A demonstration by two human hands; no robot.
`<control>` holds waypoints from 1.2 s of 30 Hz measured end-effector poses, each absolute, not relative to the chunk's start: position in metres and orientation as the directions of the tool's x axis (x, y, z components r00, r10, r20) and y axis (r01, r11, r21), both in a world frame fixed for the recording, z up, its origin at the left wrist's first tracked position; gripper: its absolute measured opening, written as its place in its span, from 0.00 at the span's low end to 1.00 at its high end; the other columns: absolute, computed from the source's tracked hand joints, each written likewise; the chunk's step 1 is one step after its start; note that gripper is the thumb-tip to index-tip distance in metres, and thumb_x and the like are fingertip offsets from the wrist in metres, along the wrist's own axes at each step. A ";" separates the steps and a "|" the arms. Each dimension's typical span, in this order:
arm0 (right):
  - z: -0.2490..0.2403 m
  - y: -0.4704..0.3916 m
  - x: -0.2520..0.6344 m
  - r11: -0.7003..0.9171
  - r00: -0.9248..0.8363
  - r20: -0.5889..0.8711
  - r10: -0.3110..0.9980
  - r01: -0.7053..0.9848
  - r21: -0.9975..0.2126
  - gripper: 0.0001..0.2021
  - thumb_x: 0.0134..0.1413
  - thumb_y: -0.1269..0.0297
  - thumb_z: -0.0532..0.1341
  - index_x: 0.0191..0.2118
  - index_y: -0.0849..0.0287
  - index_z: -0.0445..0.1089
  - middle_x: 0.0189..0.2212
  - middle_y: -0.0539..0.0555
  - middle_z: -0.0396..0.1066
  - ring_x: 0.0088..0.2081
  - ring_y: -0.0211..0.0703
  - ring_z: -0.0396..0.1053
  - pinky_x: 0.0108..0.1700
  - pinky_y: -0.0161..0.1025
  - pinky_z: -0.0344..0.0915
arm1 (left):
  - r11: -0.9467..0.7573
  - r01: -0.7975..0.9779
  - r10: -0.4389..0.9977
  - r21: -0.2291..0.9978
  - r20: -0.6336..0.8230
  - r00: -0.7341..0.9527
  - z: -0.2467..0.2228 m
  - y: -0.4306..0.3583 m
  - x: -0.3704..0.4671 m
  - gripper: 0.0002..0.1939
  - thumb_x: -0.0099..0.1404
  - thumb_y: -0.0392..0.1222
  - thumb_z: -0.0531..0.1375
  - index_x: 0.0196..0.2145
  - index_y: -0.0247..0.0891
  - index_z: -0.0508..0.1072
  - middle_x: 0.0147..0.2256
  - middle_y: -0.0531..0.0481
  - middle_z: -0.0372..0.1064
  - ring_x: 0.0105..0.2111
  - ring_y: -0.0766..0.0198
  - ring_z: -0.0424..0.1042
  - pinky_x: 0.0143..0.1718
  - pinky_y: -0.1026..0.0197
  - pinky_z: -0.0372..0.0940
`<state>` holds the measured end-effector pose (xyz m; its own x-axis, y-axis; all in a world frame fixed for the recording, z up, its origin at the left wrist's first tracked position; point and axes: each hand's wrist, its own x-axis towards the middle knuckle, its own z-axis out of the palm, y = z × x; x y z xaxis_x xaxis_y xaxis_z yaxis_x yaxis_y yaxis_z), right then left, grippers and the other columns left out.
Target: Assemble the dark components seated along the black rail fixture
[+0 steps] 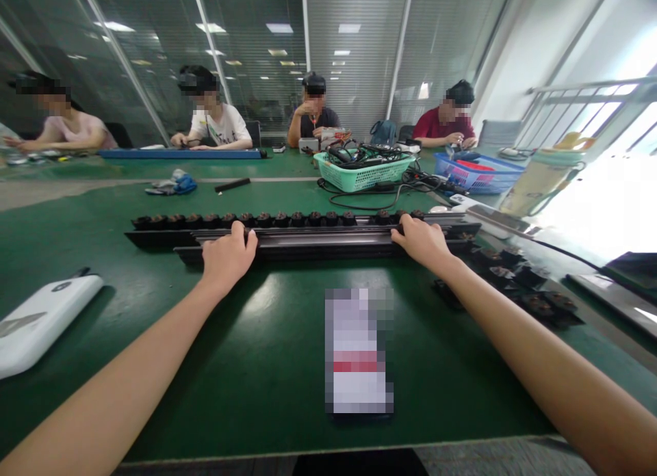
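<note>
On the near side of the long black rail (326, 242), a hand could pass over the green table (277, 366) to either side of the blurred, flat phone-like slab (359, 366). Just beyond the rail, a row of round black parts (280, 219) blocks the way, while loose black pieces (544, 303) crowd the rail's right end.

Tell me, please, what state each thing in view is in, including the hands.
Left hand: closed on the near black rail
Right hand: closed on the same rail, farther right
Near black rail: held at two places
Round black parts: lined up behind that rail, with a gap
Green basket: upright, heaped with cables
Blue basket: upright, loaded
White device: lying flat
Phone: lying flat, screen lit, content pixelated
</note>
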<state>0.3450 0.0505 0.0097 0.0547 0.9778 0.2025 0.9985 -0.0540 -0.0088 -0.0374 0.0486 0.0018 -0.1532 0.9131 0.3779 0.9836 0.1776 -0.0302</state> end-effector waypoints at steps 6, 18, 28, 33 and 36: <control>0.010 0.051 0.345 -0.051 0.051 0.203 0.978 0.999 -0.006 0.17 0.70 0.56 0.49 0.52 0.63 0.66 0.50 0.68 0.76 0.50 0.56 0.74 0.51 0.48 0.61 | 0.173 0.985 0.917 -0.022 0.370 -0.153 0.003 0.047 -0.036 0.32 0.72 0.54 0.38 0.57 0.30 0.68 0.39 0.31 0.79 0.43 0.41 0.78 0.48 0.47 0.63; 0.011 0.050 0.345 -0.042 0.037 0.202 0.979 0.999 0.019 0.17 0.71 0.56 0.48 0.52 0.62 0.67 0.50 0.67 0.76 0.50 0.58 0.75 0.51 0.50 0.60 | 0.178 0.984 0.918 -0.030 0.365 -0.155 0.004 0.048 -0.036 0.31 0.72 0.54 0.38 0.56 0.30 0.68 0.38 0.32 0.79 0.43 0.41 0.78 0.47 0.47 0.63; 0.011 0.048 0.342 -0.061 0.057 0.219 0.974 0.998 0.013 0.17 0.70 0.57 0.48 0.52 0.62 0.67 0.49 0.68 0.76 0.50 0.57 0.75 0.52 0.50 0.60 | 0.182 0.982 0.919 -0.045 0.364 -0.153 0.004 0.048 -0.037 0.32 0.72 0.54 0.38 0.56 0.31 0.68 0.38 0.32 0.79 0.42 0.42 0.78 0.47 0.48 0.63; 0.014 0.045 0.344 -0.082 0.081 0.208 0.975 0.997 -0.001 0.18 0.70 0.54 0.49 0.52 0.60 0.68 0.49 0.67 0.77 0.49 0.58 0.76 0.49 0.48 0.64 | 0.187 0.981 0.919 -0.047 0.362 -0.158 0.005 0.048 -0.035 0.32 0.72 0.54 0.38 0.56 0.30 0.68 0.38 0.32 0.79 0.42 0.41 0.78 0.46 0.48 0.63; 0.016 0.042 0.345 -0.106 0.111 0.195 0.974 0.994 -0.034 0.21 0.69 0.49 0.50 0.52 0.58 0.68 0.46 0.66 0.78 0.47 0.60 0.76 0.44 0.47 0.66 | 0.184 0.982 0.918 -0.051 0.366 -0.153 0.004 0.047 -0.035 0.32 0.72 0.54 0.38 0.56 0.30 0.68 0.38 0.32 0.79 0.41 0.41 0.78 0.46 0.48 0.63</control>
